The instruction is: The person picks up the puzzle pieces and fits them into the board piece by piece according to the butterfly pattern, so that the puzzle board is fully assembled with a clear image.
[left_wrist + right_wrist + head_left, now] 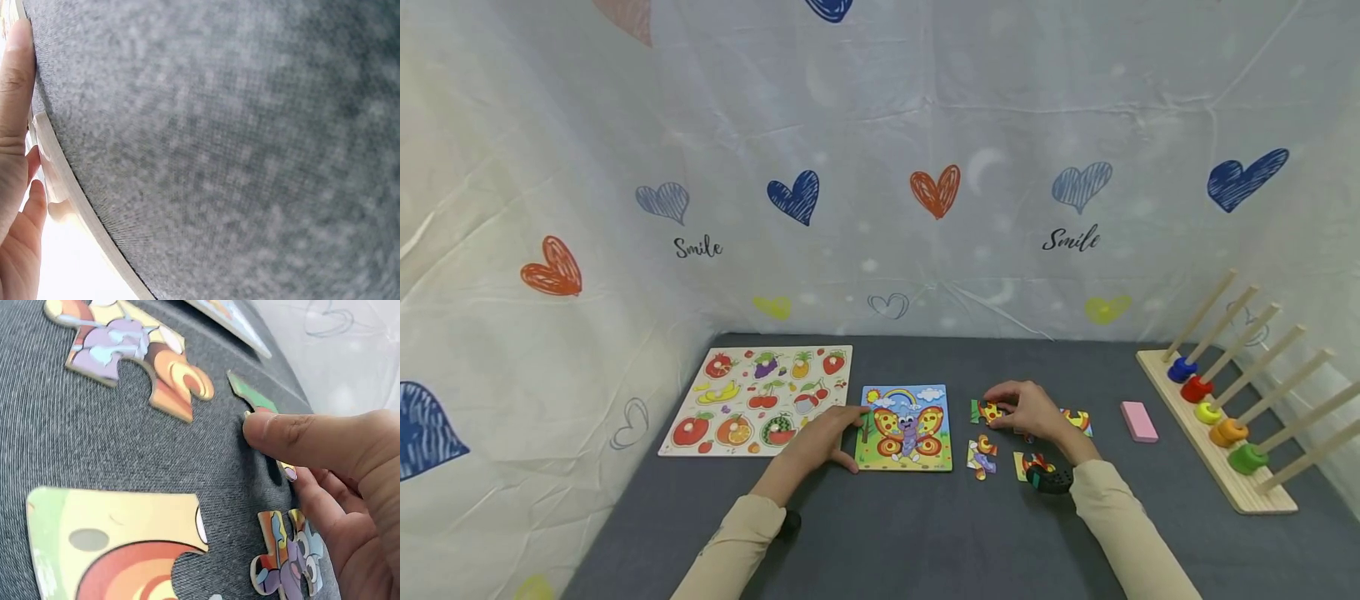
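Observation:
My left hand (822, 437) rests at the left edge of the butterfly puzzle board (904, 461), thumb near its lower corner and fingers higher up. In the left wrist view, the fingers (14, 87) lie relaxed beside a pale board edge (81, 194). To the right of the board, my right hand (1030, 412) pinches a green, red and yellow puzzle piece (253, 392) between thumb and fingers, tilted over the cloth. Around it lie loose pieces: a purple and orange one (115, 347), a yellow and red corner one (112, 528) and one with cartoon eyes (290, 562).
A fruit puzzle board (760, 400) lies to the left. On the right, a pink block (1139, 422) sits near a wooden peg rack (1217, 442) with coloured rings on its upright pegs. A printed curtain (880, 250) hangs behind the dark tablecloth (925, 542).

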